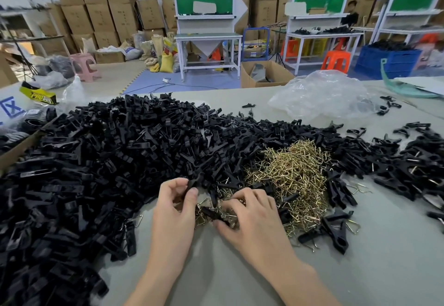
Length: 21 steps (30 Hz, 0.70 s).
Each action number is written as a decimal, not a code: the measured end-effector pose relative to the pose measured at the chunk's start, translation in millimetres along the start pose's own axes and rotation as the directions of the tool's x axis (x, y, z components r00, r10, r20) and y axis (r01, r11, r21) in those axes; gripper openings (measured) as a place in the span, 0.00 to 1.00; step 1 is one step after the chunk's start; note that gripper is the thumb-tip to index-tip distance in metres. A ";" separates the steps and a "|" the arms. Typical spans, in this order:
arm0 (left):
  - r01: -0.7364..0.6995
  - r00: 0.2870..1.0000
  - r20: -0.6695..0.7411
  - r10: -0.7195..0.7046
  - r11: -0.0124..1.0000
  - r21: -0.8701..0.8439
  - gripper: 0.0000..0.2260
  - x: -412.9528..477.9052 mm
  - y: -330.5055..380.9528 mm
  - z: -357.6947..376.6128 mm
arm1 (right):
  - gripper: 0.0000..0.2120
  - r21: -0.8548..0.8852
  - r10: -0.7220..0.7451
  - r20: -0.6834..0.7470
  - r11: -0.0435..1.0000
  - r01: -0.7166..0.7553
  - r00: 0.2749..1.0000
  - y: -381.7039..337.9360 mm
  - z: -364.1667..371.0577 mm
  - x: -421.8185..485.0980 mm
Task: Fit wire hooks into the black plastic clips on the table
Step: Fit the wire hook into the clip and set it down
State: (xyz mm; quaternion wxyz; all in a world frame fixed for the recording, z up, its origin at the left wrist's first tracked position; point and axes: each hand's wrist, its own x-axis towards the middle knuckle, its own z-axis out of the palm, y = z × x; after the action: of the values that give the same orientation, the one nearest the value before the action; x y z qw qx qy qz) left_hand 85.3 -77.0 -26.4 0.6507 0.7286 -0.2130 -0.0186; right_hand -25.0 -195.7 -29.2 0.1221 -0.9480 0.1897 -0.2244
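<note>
A large heap of black plastic clips (115, 151) covers the left and middle of the grey table (240, 269). A tangle of brass-coloured wire hooks (295, 175) lies just right of centre. My left hand (176, 207) pinches a black clip (194, 181) between thumb and fingers at the heap's near edge. My right hand (252, 214) has its fingers curled down on another black clip (213, 214) lying among loose hooks. Clips with hooks fitted (334, 228) lie to the right of my hands.
A crumpled clear plastic bag (322, 94) sits at the table's far right. More black clips (413, 161) spread along the right side. A cardboard box edge (19, 147) borders the heap on the left. Workbenches, stools and stacked cartons stand beyond the table.
</note>
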 end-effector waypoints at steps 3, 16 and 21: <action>-0.023 0.999 0.037 0.022 0.999 0.033 0.10 -0.6 -0.1 1.3 | 0.18 -0.020 -0.009 -0.019 1.000 0.009 1.000 2.8 0.9 -1.3; -0.221 0.929 0.315 0.195 0.974 0.047 0.10 -19.2 10.0 3.1 | 0.06 0.861 0.205 0.139 0.458 -0.220 0.969 0.0 -21.6 4.5; -0.144 0.956 0.250 0.157 0.987 -0.067 0.10 -19.2 13.3 4.7 | 0.13 0.910 0.185 0.186 0.339 -0.240 0.965 0.2 -24.4 7.4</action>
State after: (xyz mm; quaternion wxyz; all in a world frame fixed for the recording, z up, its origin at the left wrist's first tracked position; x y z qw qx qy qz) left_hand 62.7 -75.9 -19.2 0.6349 0.6861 -0.3489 -0.0673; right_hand -30.4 -202.6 -5.2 0.6648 -0.6877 0.1498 -0.2505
